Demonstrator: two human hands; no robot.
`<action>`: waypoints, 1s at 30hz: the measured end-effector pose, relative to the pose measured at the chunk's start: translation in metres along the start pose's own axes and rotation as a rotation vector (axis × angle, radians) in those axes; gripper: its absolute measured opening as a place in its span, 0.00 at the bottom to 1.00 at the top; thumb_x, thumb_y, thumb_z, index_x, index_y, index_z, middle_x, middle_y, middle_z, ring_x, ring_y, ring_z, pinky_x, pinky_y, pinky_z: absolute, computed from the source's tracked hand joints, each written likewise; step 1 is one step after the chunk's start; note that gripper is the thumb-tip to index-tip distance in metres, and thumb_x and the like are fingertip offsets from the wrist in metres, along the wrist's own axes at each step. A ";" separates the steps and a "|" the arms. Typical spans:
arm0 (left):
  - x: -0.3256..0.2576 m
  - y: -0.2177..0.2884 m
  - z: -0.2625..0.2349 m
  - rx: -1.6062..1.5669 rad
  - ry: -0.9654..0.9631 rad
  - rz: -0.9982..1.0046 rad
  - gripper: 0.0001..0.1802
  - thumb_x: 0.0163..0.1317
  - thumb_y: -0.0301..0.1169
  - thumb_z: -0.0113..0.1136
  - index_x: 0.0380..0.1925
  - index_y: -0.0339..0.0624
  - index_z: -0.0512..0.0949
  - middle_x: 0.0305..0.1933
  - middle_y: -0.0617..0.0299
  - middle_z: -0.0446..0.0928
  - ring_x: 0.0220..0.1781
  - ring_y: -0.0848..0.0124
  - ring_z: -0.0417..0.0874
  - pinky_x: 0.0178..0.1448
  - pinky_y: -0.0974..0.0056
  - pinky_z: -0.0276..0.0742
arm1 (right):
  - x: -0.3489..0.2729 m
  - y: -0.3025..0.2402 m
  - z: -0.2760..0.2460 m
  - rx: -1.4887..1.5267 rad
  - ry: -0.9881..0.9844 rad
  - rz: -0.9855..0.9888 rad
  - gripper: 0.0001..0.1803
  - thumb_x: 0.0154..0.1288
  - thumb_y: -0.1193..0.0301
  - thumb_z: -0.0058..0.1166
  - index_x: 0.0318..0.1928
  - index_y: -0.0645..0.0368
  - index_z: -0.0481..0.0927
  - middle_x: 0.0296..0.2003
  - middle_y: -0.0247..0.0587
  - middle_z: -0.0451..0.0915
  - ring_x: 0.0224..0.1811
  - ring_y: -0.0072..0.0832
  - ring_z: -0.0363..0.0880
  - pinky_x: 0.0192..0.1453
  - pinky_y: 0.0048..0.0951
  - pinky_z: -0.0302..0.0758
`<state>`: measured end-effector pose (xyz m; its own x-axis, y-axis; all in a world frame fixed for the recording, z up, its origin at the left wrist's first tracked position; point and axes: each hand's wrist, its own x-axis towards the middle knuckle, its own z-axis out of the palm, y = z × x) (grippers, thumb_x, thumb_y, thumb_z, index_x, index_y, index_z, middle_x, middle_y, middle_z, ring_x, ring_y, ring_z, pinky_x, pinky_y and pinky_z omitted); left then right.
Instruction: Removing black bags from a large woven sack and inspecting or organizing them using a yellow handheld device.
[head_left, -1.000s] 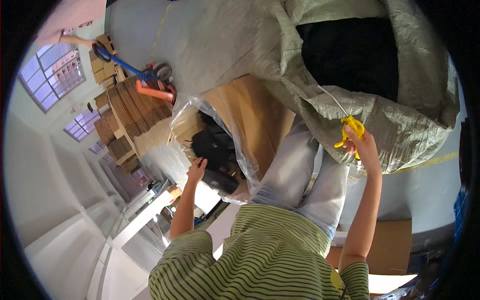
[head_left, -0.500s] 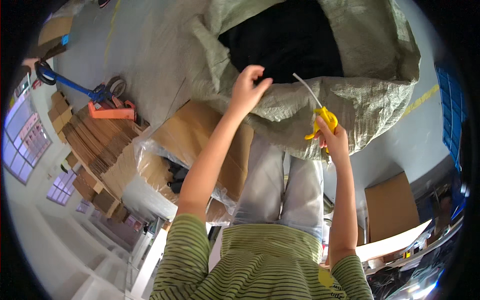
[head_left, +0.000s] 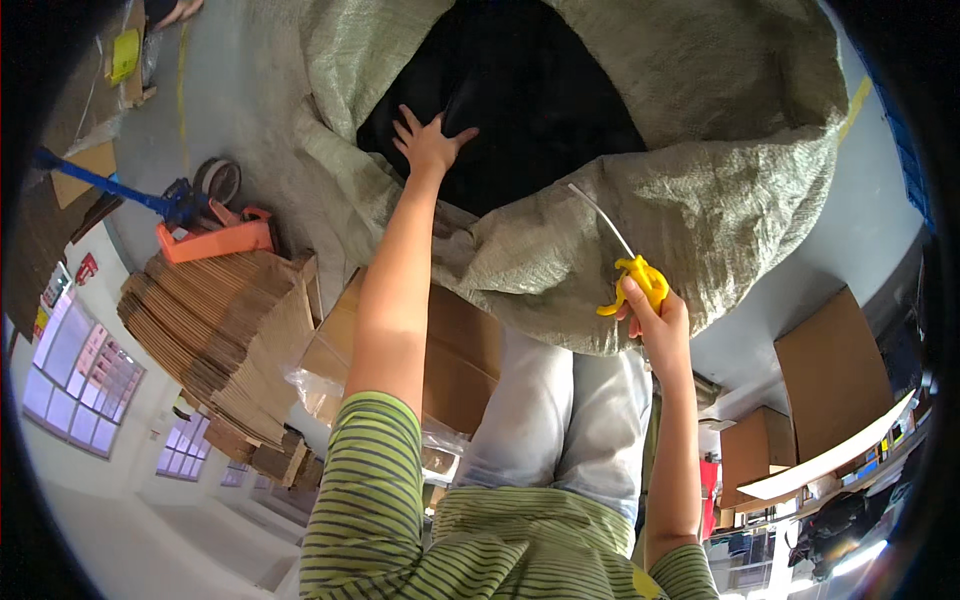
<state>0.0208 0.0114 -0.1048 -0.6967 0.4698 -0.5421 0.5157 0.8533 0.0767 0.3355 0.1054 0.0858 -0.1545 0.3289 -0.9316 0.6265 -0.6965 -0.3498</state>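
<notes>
sack (head_left: 700,190): coarse woven plastic cloth, grey-green, matt
sack's contents (head_left: 530,100): black, soft-looking, matt
scissors (head_left: 632,275): glossy yellow plastic handles, thin pale blades
flattened boxes (head_left: 225,330): brown corrugated cardboard, matt
floor (head_left: 220,90): smooth grey, slight sheen

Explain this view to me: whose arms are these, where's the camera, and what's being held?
It is one wide fisheye camera worn on a person's head, looking down, so edges bend. The arms in striped sleeves are the person's own. The left hand reaches into the dark mouth of a big woven sack on the floor. The right hand grips yellow-handled scissors, blades pointing at the sack. To the left lie a stack of flat cartons and an orange tape dispenser.
</notes>
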 end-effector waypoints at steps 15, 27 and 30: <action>-0.089 0.048 -0.064 -1.251 0.225 0.086 0.24 0.54 0.28 0.64 0.51 0.34 0.69 0.47 0.51 0.76 0.50 0.60 0.76 0.55 0.63 0.69 | -0.001 -0.017 0.016 0.092 -0.148 -0.349 0.17 0.64 0.61 0.56 0.40 0.66 0.78 0.22 0.28 0.75 0.21 0.13 0.69 0.25 0.18 0.66; -0.135 0.001 -0.116 -0.927 0.224 -0.105 0.22 0.50 0.35 0.68 0.42 0.33 0.75 0.39 0.52 0.79 0.41 0.63 0.80 0.48 0.61 0.72 | -0.038 -0.076 0.013 -0.423 -0.080 -0.375 0.26 0.57 0.52 0.58 0.43 0.64 0.78 0.27 0.48 0.81 0.28 0.36 0.80 0.33 0.32 0.74; -0.138 0.001 -0.117 -0.915 0.290 -0.119 0.23 0.56 0.42 0.63 0.41 0.32 0.76 0.39 0.51 0.80 0.41 0.62 0.80 0.47 0.61 0.72 | -0.048 -0.091 0.019 -0.618 -0.162 -0.286 0.27 0.57 0.50 0.57 0.43 0.64 0.78 0.30 0.53 0.81 0.34 0.45 0.81 0.38 0.37 0.74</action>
<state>0.0594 -0.0261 0.0686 -0.8787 0.3018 -0.3699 -0.0684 0.6872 0.7232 0.2713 0.1405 0.1605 -0.4600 0.3122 -0.8312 0.8566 -0.0906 -0.5080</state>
